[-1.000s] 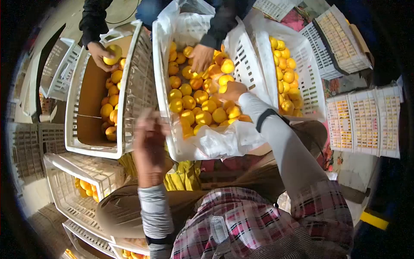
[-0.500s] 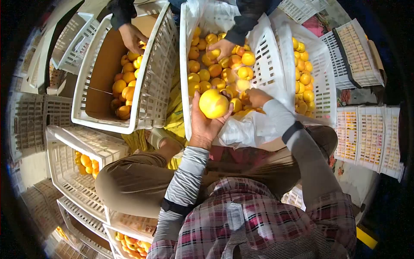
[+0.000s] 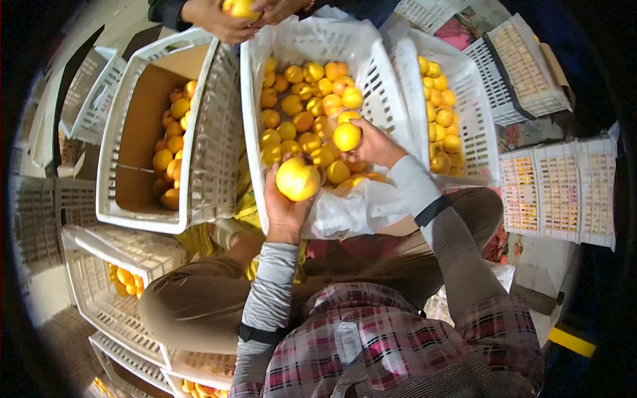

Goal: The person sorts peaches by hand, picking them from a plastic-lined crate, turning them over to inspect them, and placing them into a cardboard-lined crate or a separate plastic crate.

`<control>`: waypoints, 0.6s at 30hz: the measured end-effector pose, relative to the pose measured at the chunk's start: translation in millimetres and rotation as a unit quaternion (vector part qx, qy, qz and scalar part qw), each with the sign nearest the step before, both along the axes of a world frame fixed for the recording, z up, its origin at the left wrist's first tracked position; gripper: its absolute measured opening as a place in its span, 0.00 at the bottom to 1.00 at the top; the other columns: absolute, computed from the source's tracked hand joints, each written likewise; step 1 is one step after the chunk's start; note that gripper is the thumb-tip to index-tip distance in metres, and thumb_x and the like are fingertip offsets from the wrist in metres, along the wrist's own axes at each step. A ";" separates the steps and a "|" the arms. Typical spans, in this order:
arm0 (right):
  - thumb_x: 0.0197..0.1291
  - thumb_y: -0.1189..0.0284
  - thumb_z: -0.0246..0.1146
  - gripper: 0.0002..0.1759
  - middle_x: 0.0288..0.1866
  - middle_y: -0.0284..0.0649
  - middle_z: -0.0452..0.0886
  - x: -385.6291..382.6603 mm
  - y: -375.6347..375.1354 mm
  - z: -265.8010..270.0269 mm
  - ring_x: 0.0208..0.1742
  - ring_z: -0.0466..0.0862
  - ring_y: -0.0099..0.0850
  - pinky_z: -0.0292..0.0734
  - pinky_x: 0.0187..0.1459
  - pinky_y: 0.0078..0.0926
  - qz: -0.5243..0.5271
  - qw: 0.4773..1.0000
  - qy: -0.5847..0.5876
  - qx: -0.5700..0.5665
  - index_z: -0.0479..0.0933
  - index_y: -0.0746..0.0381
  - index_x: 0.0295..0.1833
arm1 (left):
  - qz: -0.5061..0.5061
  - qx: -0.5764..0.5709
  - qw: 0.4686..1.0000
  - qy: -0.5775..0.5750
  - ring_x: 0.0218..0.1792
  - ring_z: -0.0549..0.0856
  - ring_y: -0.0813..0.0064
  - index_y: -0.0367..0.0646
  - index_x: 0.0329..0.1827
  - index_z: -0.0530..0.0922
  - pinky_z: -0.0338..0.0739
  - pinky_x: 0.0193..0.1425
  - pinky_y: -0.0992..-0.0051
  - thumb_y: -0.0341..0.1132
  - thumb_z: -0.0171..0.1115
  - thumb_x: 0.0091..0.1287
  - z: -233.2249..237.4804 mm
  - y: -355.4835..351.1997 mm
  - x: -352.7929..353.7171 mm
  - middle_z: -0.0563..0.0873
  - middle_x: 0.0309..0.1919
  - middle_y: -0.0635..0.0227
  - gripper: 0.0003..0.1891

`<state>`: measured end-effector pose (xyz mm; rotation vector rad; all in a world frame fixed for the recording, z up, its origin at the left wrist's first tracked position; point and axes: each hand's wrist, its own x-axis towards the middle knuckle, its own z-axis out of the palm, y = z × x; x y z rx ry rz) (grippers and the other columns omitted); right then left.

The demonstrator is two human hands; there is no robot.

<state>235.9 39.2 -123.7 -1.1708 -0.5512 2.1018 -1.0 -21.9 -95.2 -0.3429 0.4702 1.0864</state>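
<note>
A large yellow peach (image 3: 297, 179) rests in my left hand (image 3: 284, 215), fingers curled around its sides, palm up. My right hand (image 3: 377, 144) grips another yellow peach (image 3: 347, 136) over the near right part of the middle crate. That white plastic crate (image 3: 391, 99) has a clear plastic liner (image 3: 352, 207) and holds many loose peaches (image 3: 302, 121), some with a reddish blush. Both hands are above its near end, the left one by the near left corner.
Across from me, a co-worker's hands (image 3: 225, 21) hold a peach (image 3: 240, 8). A cardboard-lined crate (image 3: 142, 222) with peaches stands left. To the right is another lined crate (image 3: 481, 132) of peaches. Stacked crates (image 3: 557, 192) stand farther right, and more crates (image 3: 86, 265) lie beside my left knee.
My right hand has come up from the middle crate with a peach. The co-worker's hands have left the crates and come together around a peach. My view has shifted slightly.
</note>
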 end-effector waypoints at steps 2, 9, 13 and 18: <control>0.60 0.47 0.48 0.27 0.39 0.43 0.79 -8.8 1.3 22.8 0.31 0.75 0.34 0.69 0.27 0.26 -0.002 0.991 0.124 -0.051 0.70 0.58 0.51 | -0.012 0.014 1.000 -0.013 0.45 0.80 0.62 0.44 0.47 0.74 0.74 0.53 0.58 0.44 0.50 0.65 -1.7 -1.2 2.1 0.81 0.42 0.62 0.15; 0.60 0.61 0.49 0.22 0.54 0.47 0.72 -39.8 -9.6 54.8 0.51 0.74 0.34 0.72 0.44 0.32 -0.042 0.984 0.055 0.166 0.66 0.61 0.56 | -0.152 0.154 0.973 0.086 0.46 0.80 0.65 0.40 0.62 0.64 0.76 0.51 0.62 0.44 0.51 0.65 16.3 -4.6 11.3 0.78 0.48 0.58 0.25; 0.62 0.68 0.48 0.19 0.54 0.40 0.73 -59.4 -22.9 81.1 0.58 0.70 0.28 0.61 0.62 0.25 0.086 0.963 -0.026 0.252 0.67 0.66 0.56 | -0.170 0.156 0.972 0.035 0.40 0.82 0.67 0.38 0.57 0.67 0.80 0.42 0.65 0.50 0.51 0.65 21.1 -6.6 10.7 0.80 0.44 0.59 0.26; 0.65 0.65 0.44 0.21 0.58 0.41 0.71 -70.8 -23.5 85.3 0.61 0.68 0.30 0.59 0.63 0.26 0.048 0.961 -0.001 0.271 0.65 0.66 0.58 | -0.175 0.141 0.972 0.074 0.34 0.83 0.65 0.38 0.54 0.69 0.81 0.38 0.66 0.51 0.55 0.63 18.0 -7.2 8.3 0.81 0.38 0.57 0.26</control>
